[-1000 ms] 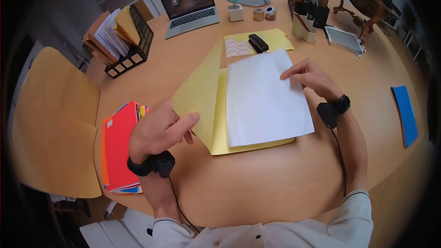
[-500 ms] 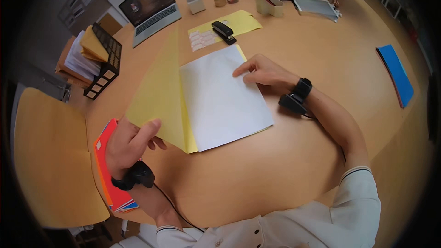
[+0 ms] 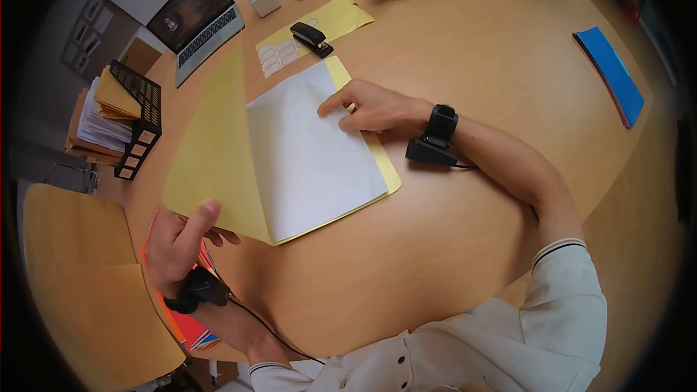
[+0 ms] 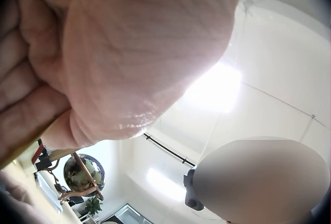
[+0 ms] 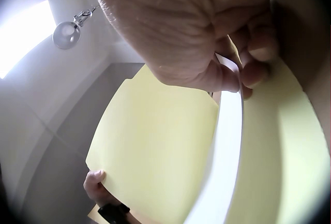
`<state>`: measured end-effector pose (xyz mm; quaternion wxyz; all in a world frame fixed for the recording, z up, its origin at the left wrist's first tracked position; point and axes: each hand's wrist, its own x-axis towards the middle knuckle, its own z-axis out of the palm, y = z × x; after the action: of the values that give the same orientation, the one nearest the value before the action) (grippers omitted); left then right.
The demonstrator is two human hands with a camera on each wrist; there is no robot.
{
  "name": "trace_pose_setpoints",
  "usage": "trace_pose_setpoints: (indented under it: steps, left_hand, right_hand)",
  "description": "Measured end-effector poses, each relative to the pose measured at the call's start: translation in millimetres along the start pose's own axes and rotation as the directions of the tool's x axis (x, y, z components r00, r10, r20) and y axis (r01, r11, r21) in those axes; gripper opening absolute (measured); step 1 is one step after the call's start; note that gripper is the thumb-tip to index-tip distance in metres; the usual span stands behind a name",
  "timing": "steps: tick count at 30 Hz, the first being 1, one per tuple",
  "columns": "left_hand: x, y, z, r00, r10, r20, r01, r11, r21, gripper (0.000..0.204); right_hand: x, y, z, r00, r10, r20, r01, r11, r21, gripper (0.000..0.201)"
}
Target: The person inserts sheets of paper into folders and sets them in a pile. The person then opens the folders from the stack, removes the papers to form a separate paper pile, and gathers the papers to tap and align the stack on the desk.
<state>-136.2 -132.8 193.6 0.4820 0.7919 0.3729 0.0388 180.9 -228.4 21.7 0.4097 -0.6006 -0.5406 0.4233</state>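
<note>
A yellow folder (image 3: 393,174) lies opened on the table, its left cover (image 3: 210,152) raised at a slant. White paper sheets (image 3: 305,152) rest inside, their left edge close against the fold. At the cover's lower left corner, my left hand (image 3: 174,247) holds it between thumb and fingers. My right hand (image 3: 374,107) pinches the right edge of the sheets near the top; in the right wrist view the sheets (image 5: 220,146) stand curved up between thumb and fingers. A strip of folder shows to the right of the paper.
Beyond the folder, a black stapler (image 3: 312,38) sits on another yellow folder (image 3: 348,18) beside a label sheet (image 3: 276,56). A laptop (image 3: 210,33) and a file holder (image 3: 141,127) stand at the left. Coloured folders (image 3: 190,327) lie below my left hand, blue ones (image 3: 613,72) far right.
The paper has shifted left toward the folder's fold, uncovering a yellow strip on its right. Both hands keep their hold. The head view has turned right.
</note>
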Motion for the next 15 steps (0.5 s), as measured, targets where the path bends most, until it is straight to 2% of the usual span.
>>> trace_pose_setpoints:
  steps: [1,3,5,6,7,8,9,10,11,12,13,14,15]
  left_hand:
    - [1,0,2,1.0,-0.008,0.01,0.008,1.0,0.002,0.027]
    - [4,-2,6,1.0,-0.015,0.018,0.015,1.0,0.002,0.027]
    - [8,-3,9,0.995,-0.015,0.095,0.011,0.999,0.04,0.025]
    - [12,0,8,0.996,-0.014,0.091,0.01,0.999,0.038,0.025]
    - [17,7,5,0.955,0.067,0.289,-0.129,0.971,0.2,0.024]
    - [20,11,4,0.869,0.105,0.483,-0.29,0.9,0.325,0.025]
    - [22,8,2,0.872,0.107,0.478,-0.289,0.901,0.324,0.025]
    - [26,-1,-1,0.86,0.203,0.467,-0.346,0.906,0.243,0.028]
    - [30,-11,-3,0.843,0.297,0.448,-0.404,0.9,0.163,0.031]
    - [38,-19,-4,0.846,0.299,0.442,-0.405,0.9,0.165,0.031]
    - [48,-28,-3,0.926,0.266,0.267,-0.312,0.939,0.147,0.034]
    - [61,-36,-2,0.973,0.216,0.084,-0.225,0.968,0.11,0.037]
    - [77,-45,1,0.972,0.222,0.076,-0.23,0.967,0.112,0.037]
  right_hand:
    - [3,5,0,1.0,0.0,0.001,0.0,1.0,-0.003,0.054]
    - [10,16,2,0.985,-0.17,-0.033,0.167,0.983,-0.079,0.054]
    - [11,18,3,0.986,-0.163,-0.037,0.159,0.982,-0.099,0.054]
    - [11,19,3,0.987,-0.154,-0.044,0.148,0.982,-0.115,0.054]
    - [11,20,3,0.987,-0.157,-0.04,0.151,0.982,-0.118,0.054]
    - [10,20,3,0.985,-0.17,-0.042,0.162,0.975,-0.152,0.052]
    - [10,20,3,0.982,-0.183,-0.043,0.172,0.967,-0.185,0.05]
    - [9,17,3,0.982,-0.186,-0.039,0.176,0.966,-0.189,0.05]
    - [8,12,3,0.981,-0.19,-0.03,0.184,0.972,-0.144,0.046]
    - [7,9,4,0.981,-0.195,-0.02,0.192,0.976,-0.099,0.042]
    - [7,8,4,0.979,-0.202,-0.017,0.199,0.974,-0.103,0.042]
    - [7,8,2,0.988,-0.156,0.018,0.157,0.984,-0.085,0.043]
    - [7,7,1,0.993,-0.11,0.053,0.113,0.991,-0.069,0.046]
